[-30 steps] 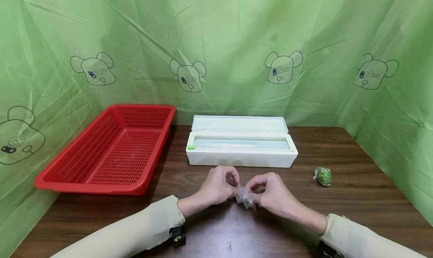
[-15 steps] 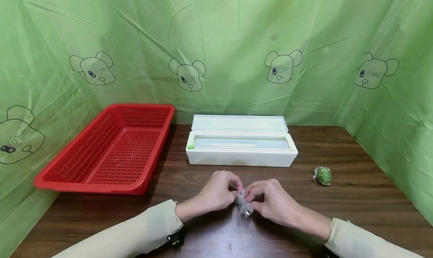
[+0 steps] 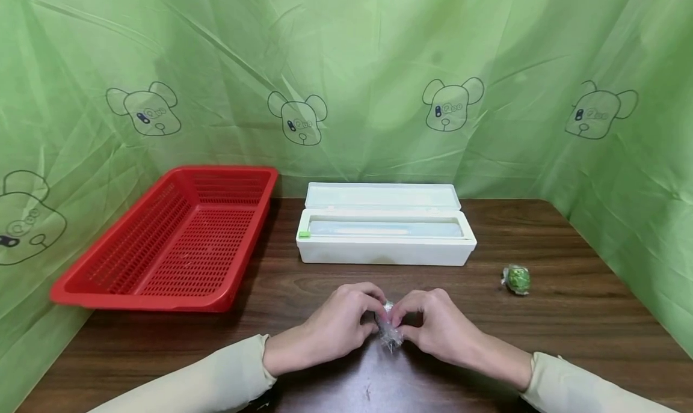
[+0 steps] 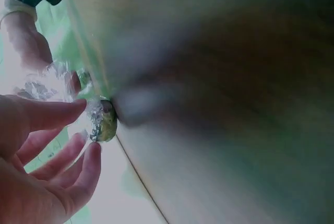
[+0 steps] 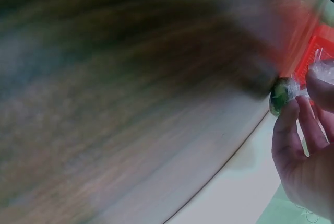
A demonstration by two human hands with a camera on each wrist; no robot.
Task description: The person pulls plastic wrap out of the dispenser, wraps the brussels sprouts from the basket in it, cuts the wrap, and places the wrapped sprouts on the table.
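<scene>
Between my two hands, just above or on the table, is a small green lump bundled in crumpled clear cling film (image 3: 390, 336). My left hand (image 3: 335, 321) pinches the film from the left, thumb and fingers bent toward it. From the right, my right hand (image 3: 446, 330) pinches the same film with thumb and forefinger. The green lump (image 4: 108, 122) shows dark and yellowish green in the left wrist view, with film bunched beside it. In the right wrist view the lump (image 5: 279, 96) sits just beyond the fingertips. The exact kind is too hidden to tell.
Behind the hands stands a white cling film dispenser box (image 3: 385, 253), its lid tipped back and a green slider at its left end. A red perforated basket (image 3: 233, 293) lies at the left. Another film-wrapped green ball (image 3: 518, 280) rests on the wooden table (image 3: 574, 317) at right.
Both hands have come slightly toward me with the bundle. The film looks more drawn together, standing up between the fingertips. Basket, box and the other wrapped ball stay put.
</scene>
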